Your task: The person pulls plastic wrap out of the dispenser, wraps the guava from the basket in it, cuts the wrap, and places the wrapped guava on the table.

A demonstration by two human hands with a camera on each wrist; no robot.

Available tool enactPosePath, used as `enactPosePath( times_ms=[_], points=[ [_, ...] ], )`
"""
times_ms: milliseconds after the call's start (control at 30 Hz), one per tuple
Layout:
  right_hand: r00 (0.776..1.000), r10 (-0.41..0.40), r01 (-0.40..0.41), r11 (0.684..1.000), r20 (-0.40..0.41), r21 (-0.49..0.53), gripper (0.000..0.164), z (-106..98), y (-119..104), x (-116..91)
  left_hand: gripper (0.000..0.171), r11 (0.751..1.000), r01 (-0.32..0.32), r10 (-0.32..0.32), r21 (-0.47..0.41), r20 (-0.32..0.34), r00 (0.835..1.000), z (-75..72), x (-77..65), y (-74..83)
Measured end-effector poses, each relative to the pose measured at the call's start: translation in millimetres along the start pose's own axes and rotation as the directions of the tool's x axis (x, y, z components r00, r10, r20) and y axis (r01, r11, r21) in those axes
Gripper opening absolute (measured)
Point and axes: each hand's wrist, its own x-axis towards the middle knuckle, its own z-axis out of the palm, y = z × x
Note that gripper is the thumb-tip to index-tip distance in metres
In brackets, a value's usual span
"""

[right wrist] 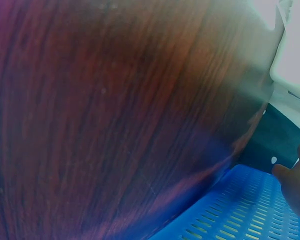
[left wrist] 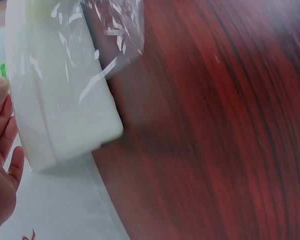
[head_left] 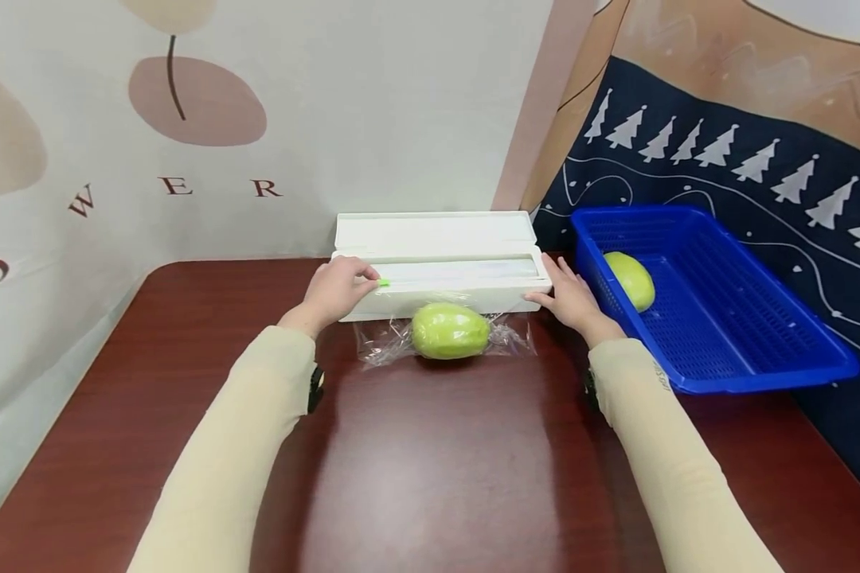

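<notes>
A white cling film box (head_left: 466,298) stands at the back of the table with its lid (head_left: 433,232) raised. My left hand (head_left: 335,290) pinches a small green slider cutter (head_left: 383,282) near the box's left end. In the left wrist view, thumb and fingertips meet by the green slider (left wrist: 3,70). My right hand (head_left: 569,298) rests against the box's right end, thumb at the front, fingers fairly straight along the side. In front of the box lies a green fruit (head_left: 450,331) under clear cling film (head_left: 387,342), which spreads out on both sides.
A blue plastic basket (head_left: 760,378) stands to the right, close to my right forearm, with another green fruit (head_left: 629,281) inside. Behind the dark red wooden table (head_left: 430,461) hang a pale printed cloth (head_left: 401,111) and a navy one with white trees.
</notes>
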Motion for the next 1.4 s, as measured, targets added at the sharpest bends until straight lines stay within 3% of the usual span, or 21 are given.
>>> enactPosePath(
  times_ms=[400,667,933,1400],
  points=[
    [1.000,0.015,-0.015,1.000,0.005,0.012,0.086,0,-2,-1,0.019,1.000,-0.011,0.012,0.020,-0.074,0.997,-14.6,-23.3,-30.9],
    [1.000,0.015,-0.015,1.000,0.006,0.012,0.087,2,1,-1,0.017,0.999,-0.027,0.021,-0.043,-0.127,0.992,-9.1,-24.3,-34.7],
    [1.000,0.020,-0.020,0.999,0.008,0.026,0.087,1,1,1,0.018,0.996,-0.019,0.008,-0.083,-0.130,0.991,-7.9,-25.9,-37.8],
    [1.000,0.002,-0.002,1.000,0.008,0.028,0.085,1,1,0,0.016,0.997,-0.006,-0.004,-0.079,-0.135,0.991,-5.2,-26.4,-39.0]
  ],
)
